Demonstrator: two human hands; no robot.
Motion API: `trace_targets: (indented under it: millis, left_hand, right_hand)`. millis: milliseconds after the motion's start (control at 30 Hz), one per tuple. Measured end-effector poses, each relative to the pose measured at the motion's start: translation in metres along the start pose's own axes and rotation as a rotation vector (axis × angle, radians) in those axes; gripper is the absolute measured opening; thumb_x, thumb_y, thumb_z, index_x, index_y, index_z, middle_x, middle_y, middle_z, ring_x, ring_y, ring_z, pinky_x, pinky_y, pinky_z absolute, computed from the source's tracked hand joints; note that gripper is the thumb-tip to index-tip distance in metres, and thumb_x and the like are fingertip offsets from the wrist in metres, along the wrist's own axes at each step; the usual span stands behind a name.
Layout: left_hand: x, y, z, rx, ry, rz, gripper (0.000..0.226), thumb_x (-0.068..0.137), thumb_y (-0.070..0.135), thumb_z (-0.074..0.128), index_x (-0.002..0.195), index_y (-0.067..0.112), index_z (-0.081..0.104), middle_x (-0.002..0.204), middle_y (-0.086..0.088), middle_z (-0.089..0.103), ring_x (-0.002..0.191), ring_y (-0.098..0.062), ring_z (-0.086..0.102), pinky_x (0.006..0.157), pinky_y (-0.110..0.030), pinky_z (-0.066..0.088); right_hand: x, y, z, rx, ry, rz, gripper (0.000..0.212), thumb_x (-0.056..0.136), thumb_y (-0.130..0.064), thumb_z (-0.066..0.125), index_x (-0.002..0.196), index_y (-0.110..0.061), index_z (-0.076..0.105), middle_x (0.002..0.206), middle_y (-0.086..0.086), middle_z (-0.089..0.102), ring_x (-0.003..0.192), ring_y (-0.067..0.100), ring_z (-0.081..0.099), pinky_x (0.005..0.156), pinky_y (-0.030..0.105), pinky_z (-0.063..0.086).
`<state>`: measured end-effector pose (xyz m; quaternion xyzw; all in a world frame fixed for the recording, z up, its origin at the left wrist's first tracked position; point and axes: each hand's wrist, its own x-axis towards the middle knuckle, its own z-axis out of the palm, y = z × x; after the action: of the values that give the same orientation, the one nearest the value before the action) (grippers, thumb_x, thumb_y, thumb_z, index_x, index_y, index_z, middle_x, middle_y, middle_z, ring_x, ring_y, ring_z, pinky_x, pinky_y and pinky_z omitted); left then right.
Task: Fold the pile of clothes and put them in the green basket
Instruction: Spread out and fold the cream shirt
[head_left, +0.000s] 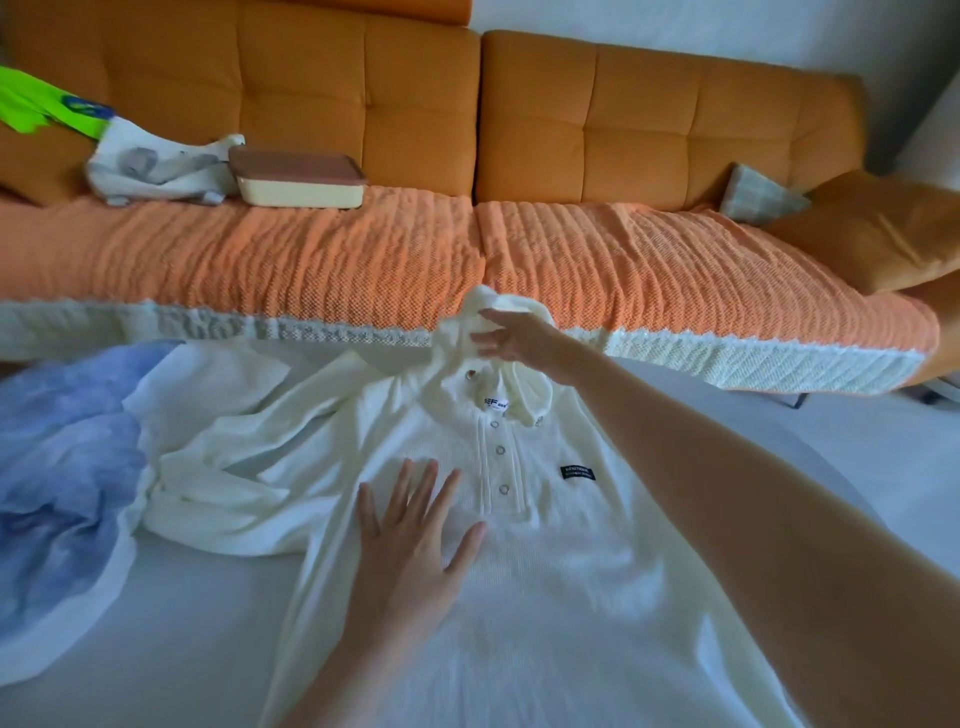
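A cream hooded shirt (545, 545) with snap buttons and a small black label lies front-up on a white surface. My left hand (415, 540) presses flat on its chest, fingers spread. My right hand (511, 338) reaches to the far end and grips the shirt's hood, lifting it a little. The shirt's left sleeve (223, 467) lies crumpled to the side. A blue and white garment (62, 488) lies bunched at the left. No green basket is in view.
An orange sofa (623, 114) with an orange knit cover (311, 260) stands just beyond. On it sit a cream box with a brown lid (298, 179), a white and grey garment (150, 166), a bright green item (36, 104) and cushions (883, 228).
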<state>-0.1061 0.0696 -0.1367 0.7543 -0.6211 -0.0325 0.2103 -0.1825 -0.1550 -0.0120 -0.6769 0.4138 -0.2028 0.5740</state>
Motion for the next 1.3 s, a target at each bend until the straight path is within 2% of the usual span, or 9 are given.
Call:
trace_targets:
  millis: [167,433,600,733,833,967,1033,1167,1300]
  left_hand:
    - [0.002,0.000,0.000,0.075,-0.047,-0.021,0.072,0.089,0.068,0.009,0.129,0.028,0.054,0.142,0.004,0.047,0.136,-0.021,0.036,0.108,-0.050,0.008]
    - [0.002,-0.002,0.002,0.105,-0.075,-0.005,0.068,0.091,0.065,0.012,0.129,0.029,0.055,0.142,0.004,0.046,0.135,-0.023,0.037,0.108,-0.051,0.012]
    - [0.001,-0.006,0.007,0.084,-0.038,0.027,0.065,0.090,0.066,0.016,0.135,0.031,0.047,0.147,0.006,0.039,0.139,-0.019,0.025,0.110,-0.051,0.010]
    - [0.003,-0.006,0.008,0.088,-0.007,0.045,0.061,0.084,0.062,0.035,0.134,0.029,0.049,0.146,0.005,0.041,0.138,-0.019,0.026,0.108,-0.051,0.014]
    - [0.003,-0.008,0.008,0.097,0.001,0.052,0.062,0.082,0.061,0.037,0.134,0.028,0.049,0.146,0.005,0.041,0.138,-0.020,0.027,0.108,-0.052,0.014]
    - [0.002,-0.007,0.007,0.098,-0.020,0.047,0.062,0.084,0.061,0.034,0.135,0.028,0.048,0.147,0.005,0.040,0.139,-0.019,0.025,0.109,-0.052,0.013]
    - [0.002,-0.006,0.007,0.090,-0.034,0.040,0.062,0.085,0.061,0.032,0.136,0.029,0.047,0.147,0.006,0.039,0.139,-0.018,0.024,0.110,-0.051,0.012]
    - [0.002,-0.006,0.005,0.085,-0.058,0.028,0.061,0.087,0.062,0.029,0.137,0.031,0.044,0.148,0.008,0.037,0.140,-0.018,0.022,0.110,-0.051,0.010]
    - [0.003,-0.006,0.005,0.106,-0.061,0.017,0.062,0.086,0.062,0.030,0.139,0.032,0.042,0.149,0.009,0.035,0.141,-0.017,0.021,0.110,-0.051,0.009]
  right_hand:
    - [-0.008,0.029,-0.034,-0.239,0.464,0.065,0.030,0.091,0.005,0.042,0.114,0.003,0.062,0.094,0.014,0.066,0.063,0.017,0.061,0.059,0.032,0.052]
    - [0.001,0.064,-0.060,-0.263,0.447,0.290,0.055,0.085,-0.024,0.068,0.131,-0.005,0.047,0.129,0.015,0.053,0.104,0.026,0.054,0.088,0.031,0.046]
    - [0.031,0.051,-0.047,-0.428,0.264,0.229,0.041,0.085,-0.026,0.066,0.118,-0.005,0.055,0.098,0.005,0.055,0.089,0.018,0.053,0.071,0.025,0.047]
    - [0.054,0.027,-0.059,-0.321,0.580,0.105,0.006,0.083,-0.014,0.060,0.086,-0.009,0.058,0.071,0.005,0.059,0.062,0.020,0.057,0.051,0.029,0.047]
    - [0.066,-0.007,-0.059,-0.099,0.750,-0.104,0.036,0.088,0.004,0.041,0.122,-0.009,0.044,0.100,0.017,0.061,0.071,0.025,0.063,0.048,0.028,0.052]
    - [0.066,0.000,-0.033,-0.486,0.115,0.013,0.094,0.088,0.011,0.049,0.146,-0.016,-0.020,0.153,0.012,0.023,0.111,0.031,0.056,0.082,0.035,0.053]
    - [0.060,0.024,-0.027,-0.576,0.042,0.005,0.085,0.086,0.014,0.045,0.150,-0.018,0.000,0.154,0.007,0.021,0.111,0.026,0.057,0.086,0.027,0.052]
    - [0.046,0.061,-0.049,-0.370,0.600,0.126,0.035,0.090,-0.008,0.051,0.125,-0.003,0.050,0.120,0.016,0.059,0.097,0.025,0.059,0.075,0.031,0.046]
    - [0.028,0.074,-0.069,-0.698,0.275,0.428,0.053,0.087,-0.052,0.054,0.104,-0.002,0.059,0.093,0.009,0.062,0.081,0.022,0.058,0.066,0.027,0.043]
